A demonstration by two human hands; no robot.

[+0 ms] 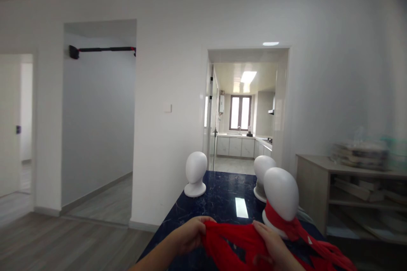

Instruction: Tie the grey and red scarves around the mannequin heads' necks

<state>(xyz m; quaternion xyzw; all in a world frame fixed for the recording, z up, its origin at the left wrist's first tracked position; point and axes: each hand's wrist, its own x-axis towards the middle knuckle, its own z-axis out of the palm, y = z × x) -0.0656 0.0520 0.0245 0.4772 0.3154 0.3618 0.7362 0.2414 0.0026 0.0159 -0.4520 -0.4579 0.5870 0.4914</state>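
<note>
A red scarf (237, 241) lies bunched at the near end of a dark blue marble table (219, 199). My left hand (189, 233) grips its left edge and my right hand (271, 247) grips the cloth nearer the middle. One end of the scarf is wrapped around the neck of a white mannequin head (281, 194) standing just right of my right hand. Two more bare white mannequin heads stand further back, one at the left (195, 173) and one at the right (263, 169).
A wooden shelf unit (349, 194) with stacked items stands at the right wall. Beyond the table an open doorway (244, 114) leads to a kitchen. Another doorway with a pull-up bar (101, 49) opens at the left. Wood floor (63, 237) runs left of the table.
</note>
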